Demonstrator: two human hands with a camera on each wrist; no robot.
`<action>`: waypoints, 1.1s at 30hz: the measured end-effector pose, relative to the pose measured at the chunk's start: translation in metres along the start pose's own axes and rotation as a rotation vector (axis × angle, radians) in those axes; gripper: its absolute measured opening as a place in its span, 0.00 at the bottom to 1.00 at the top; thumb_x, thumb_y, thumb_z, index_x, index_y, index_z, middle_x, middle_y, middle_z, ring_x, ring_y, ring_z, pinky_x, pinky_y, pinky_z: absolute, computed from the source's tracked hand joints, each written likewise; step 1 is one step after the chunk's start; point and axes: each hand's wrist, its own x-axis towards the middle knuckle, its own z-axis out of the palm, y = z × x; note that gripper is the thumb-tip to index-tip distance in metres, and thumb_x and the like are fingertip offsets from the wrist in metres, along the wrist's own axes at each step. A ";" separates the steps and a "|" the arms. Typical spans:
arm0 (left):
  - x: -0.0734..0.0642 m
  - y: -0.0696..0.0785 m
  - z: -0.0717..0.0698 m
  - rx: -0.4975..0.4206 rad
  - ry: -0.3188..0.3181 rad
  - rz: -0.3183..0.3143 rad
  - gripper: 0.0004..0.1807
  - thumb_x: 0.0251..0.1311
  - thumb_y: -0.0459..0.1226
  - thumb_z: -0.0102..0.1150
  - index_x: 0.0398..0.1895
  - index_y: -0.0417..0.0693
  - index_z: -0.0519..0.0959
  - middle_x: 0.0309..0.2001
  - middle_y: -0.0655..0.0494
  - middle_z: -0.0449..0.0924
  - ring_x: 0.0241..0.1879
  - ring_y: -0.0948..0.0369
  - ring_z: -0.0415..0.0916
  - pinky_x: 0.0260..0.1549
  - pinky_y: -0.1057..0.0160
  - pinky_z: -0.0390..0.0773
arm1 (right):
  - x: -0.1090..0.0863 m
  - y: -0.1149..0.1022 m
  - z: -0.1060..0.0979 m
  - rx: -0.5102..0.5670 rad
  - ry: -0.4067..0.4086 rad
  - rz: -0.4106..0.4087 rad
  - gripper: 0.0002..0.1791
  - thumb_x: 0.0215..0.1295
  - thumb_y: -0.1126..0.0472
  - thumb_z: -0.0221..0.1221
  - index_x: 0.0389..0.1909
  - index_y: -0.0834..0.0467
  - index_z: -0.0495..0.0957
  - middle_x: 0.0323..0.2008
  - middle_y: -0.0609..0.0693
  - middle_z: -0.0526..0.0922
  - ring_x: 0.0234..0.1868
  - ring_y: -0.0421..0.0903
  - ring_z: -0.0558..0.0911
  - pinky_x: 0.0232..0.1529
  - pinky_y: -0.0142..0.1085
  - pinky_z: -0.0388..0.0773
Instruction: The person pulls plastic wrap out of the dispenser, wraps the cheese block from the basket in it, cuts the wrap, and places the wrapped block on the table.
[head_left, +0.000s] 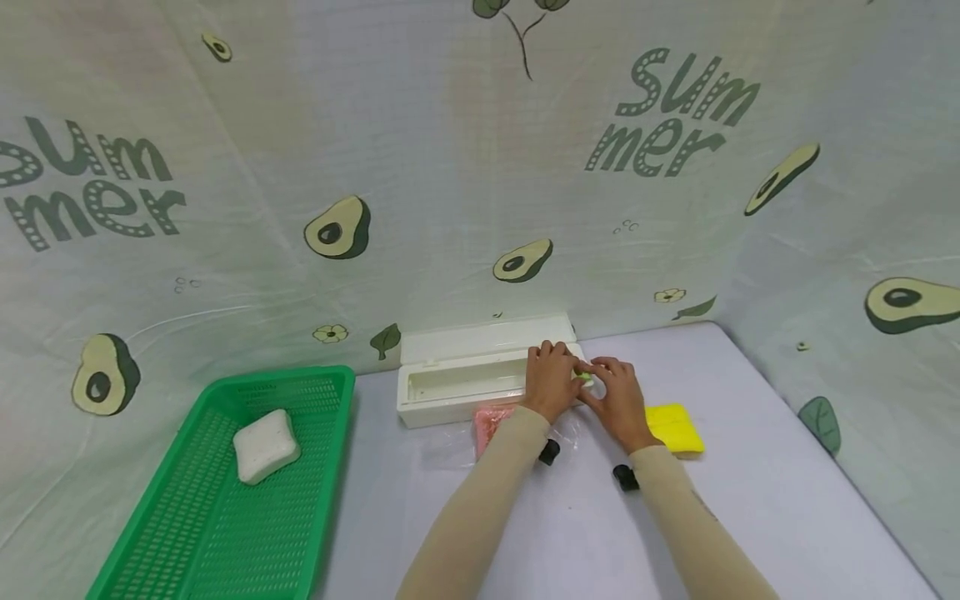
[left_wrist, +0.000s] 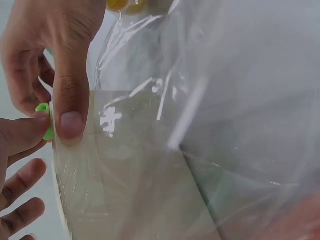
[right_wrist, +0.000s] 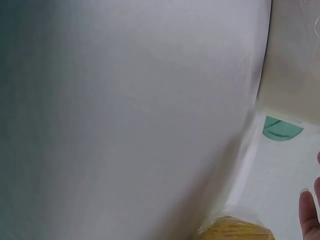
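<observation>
A long white box [head_left: 438, 412] lies against the back wall with its hinged lid [head_left: 487, 337] raised. At its right end my left hand [head_left: 551, 382] pinches a small bright green piece [left_wrist: 48, 125] at the rim; its kind cannot be told. Beside it my right hand [head_left: 618, 402] grips the box's end, its thumb flat on the front face in the left wrist view. Clear plastic [left_wrist: 240, 75] spreads before the box there. A pink item [head_left: 489, 423] in clear wrapping sits below the left hand, partly hidden by the forearm. Only the right hand's fingertips [right_wrist: 307, 210] show in the right wrist view.
A green basket [head_left: 341, 450] stands at the left, holding a white squarish block [head_left: 266, 446]. Right of my right hand lies a yellow wrapped pack [head_left: 675, 429]. A printed sheet [head_left: 420, 167] hangs behind the table [head_left: 757, 500].
</observation>
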 end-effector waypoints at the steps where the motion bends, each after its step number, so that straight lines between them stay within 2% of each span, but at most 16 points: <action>1: -0.001 -0.001 0.000 -0.003 0.000 0.001 0.10 0.53 0.55 0.61 0.34 0.66 0.83 0.42 0.66 0.74 0.46 0.62 0.64 0.48 0.59 0.60 | 0.000 -0.001 -0.001 -0.003 -0.001 -0.004 0.27 0.43 0.54 0.73 0.48 0.56 0.80 0.47 0.55 0.75 0.48 0.57 0.69 0.49 0.49 0.68; 7: -0.002 -0.004 -0.003 0.009 -0.001 0.015 0.09 0.53 0.54 0.62 0.33 0.67 0.83 0.42 0.66 0.74 0.46 0.62 0.64 0.49 0.58 0.60 | 0.001 -0.001 -0.003 -0.020 -0.003 0.001 0.32 0.41 0.53 0.73 0.52 0.57 0.78 0.47 0.56 0.76 0.48 0.57 0.69 0.49 0.50 0.68; 18: -0.006 -0.009 -0.006 0.060 -0.016 0.026 0.09 0.52 0.55 0.62 0.33 0.66 0.83 0.40 0.66 0.71 0.46 0.62 0.63 0.51 0.58 0.58 | 0.000 -0.004 -0.002 -0.036 -0.006 0.020 0.34 0.40 0.50 0.72 0.52 0.55 0.78 0.46 0.54 0.76 0.48 0.57 0.70 0.50 0.50 0.68; 25: -0.017 -0.030 -0.010 0.089 0.007 0.026 0.09 0.51 0.54 0.63 0.33 0.66 0.83 0.39 0.66 0.70 0.45 0.62 0.63 0.52 0.57 0.58 | 0.001 -0.007 -0.002 -0.052 -0.052 0.048 0.34 0.43 0.47 0.70 0.54 0.54 0.77 0.48 0.54 0.76 0.50 0.57 0.69 0.50 0.51 0.67; 29: -0.025 -0.042 -0.013 0.037 0.027 0.028 0.08 0.51 0.53 0.63 0.32 0.66 0.83 0.39 0.66 0.70 0.44 0.62 0.63 0.51 0.57 0.59 | 0.001 -0.006 -0.004 -0.064 -0.059 0.072 0.34 0.43 0.48 0.71 0.54 0.55 0.77 0.49 0.54 0.75 0.50 0.57 0.68 0.50 0.52 0.67; 33: -0.035 -0.051 -0.016 0.016 0.027 0.026 0.08 0.53 0.53 0.62 0.33 0.66 0.83 0.39 0.66 0.70 0.44 0.61 0.63 0.51 0.57 0.59 | -0.001 -0.007 -0.003 -0.072 -0.078 0.063 0.34 0.44 0.48 0.71 0.55 0.54 0.76 0.50 0.55 0.75 0.51 0.57 0.68 0.49 0.52 0.66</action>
